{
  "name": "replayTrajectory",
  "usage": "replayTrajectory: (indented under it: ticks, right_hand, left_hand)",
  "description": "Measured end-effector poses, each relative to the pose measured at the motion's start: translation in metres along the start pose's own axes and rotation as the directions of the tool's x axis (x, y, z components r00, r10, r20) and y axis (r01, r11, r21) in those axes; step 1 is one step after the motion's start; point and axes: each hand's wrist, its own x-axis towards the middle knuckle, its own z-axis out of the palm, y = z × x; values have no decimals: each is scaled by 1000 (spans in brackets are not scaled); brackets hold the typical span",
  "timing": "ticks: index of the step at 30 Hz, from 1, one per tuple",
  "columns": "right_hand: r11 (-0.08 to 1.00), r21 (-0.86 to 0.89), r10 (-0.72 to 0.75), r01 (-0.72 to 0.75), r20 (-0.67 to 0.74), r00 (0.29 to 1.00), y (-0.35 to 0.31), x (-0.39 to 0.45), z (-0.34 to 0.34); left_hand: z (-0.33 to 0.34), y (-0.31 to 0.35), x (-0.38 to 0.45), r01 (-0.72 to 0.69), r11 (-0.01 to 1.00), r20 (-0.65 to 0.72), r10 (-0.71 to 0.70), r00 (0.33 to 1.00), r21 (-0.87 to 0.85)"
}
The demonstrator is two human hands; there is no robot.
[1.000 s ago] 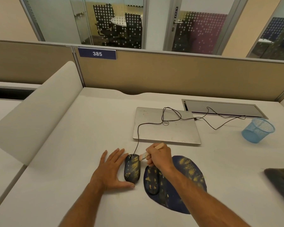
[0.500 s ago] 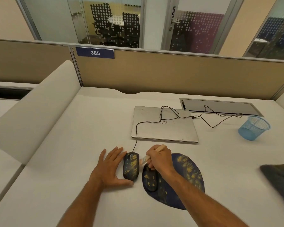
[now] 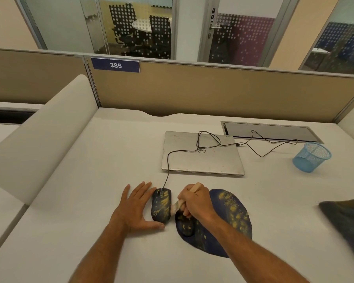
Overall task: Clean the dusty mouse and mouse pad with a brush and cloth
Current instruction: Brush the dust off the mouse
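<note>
1. Mouse (image 3: 161,205) sits on the white desk (image 3: 90,190), just left of the pad (image 3: 229,221), black and speckled all over with yellow dust.
2. Left hand (image 3: 136,207) lies flat on the desk with fingers straight, right up against the mouse's left side, thumb stretched along the near end of it.
3. Right hand (image 3: 194,203) is curled round a brush (image 3: 179,205); the wooden handle pokes out the top of the fist and the pale bristles point left, touching the mouse's right edge.
4. Pad is a dark blue oval with yellow dust patches, mostly on its right half. Its raised wrist rest (image 3: 185,225) is at the left end, dusty too. The right forearm crosses over the pad, so a good chunk of the middle is hidden.
5. Cable (image 3: 168,160) runs from the mouse's nose up onto a closed silver laptop (image 3: 202,160), loops around on the lid, then trails off right towards a cable hatch (image 3: 274,132) set in the desk.
6. Blue mesh cup (image 3: 311,157) is tipped over a bit at the far right, well apart from the mouse.
7. Dark cloth (image 3: 347,225) lies at the right edge, partly cut off by the frame.
8. Behind the desk there's a tan partition (image 3: 213,90) with a "385" tag (image 3: 115,65), and a curved white divider (image 3: 39,135) on the left.
</note>
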Motion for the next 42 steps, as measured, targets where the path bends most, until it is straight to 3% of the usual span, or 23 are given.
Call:
replayTrajectory:
  ticks: [4,9,14,18,23,28,33,38,42]
  right_hand:
    - [997,74,-21,28,-87,996,-1,0,-1]
    - [1000,22,-5,5,6,1000,2,-5,2]
    - [996,73,-42,48,-75,996,6,-9,0]
    - [998,12,-59,59,26,998,11,-14,1]
    - [992,73,-94,103,-117,989,13,-16,0]
    - [996,-13,-93,93,-4,996,17,-21,5]
    - [988,57,-136,144,-132,982,18,-25,4]
    - [984,-20,-177,176,-58,983,24,-32,10]
    - [983,31,-174,182,-168,970,25,-33,9]
  left_hand:
    - [-2,1,-1,1,1000,7,-1,1000,-12]
    - [-3,2,-2,-3,1000,1,3,1000,-13]
    - [-2,2,-1,-5,1000,-6,4,1000,-26]
    - [-1,1,-1,-8,1000,-13,8,1000,-15]
    - [0,0,0,-10,1000,-16,10,1000,-23]
    - [2,0,-1,-16,1000,-32,15,999,-27]
    - [2,-1,0,-16,1000,-23,15,1000,-20]
    - [3,-1,0,-24,999,-44,23,999,-30]
    - [1,-1,1,-13,1000,-21,13,1000,-17]
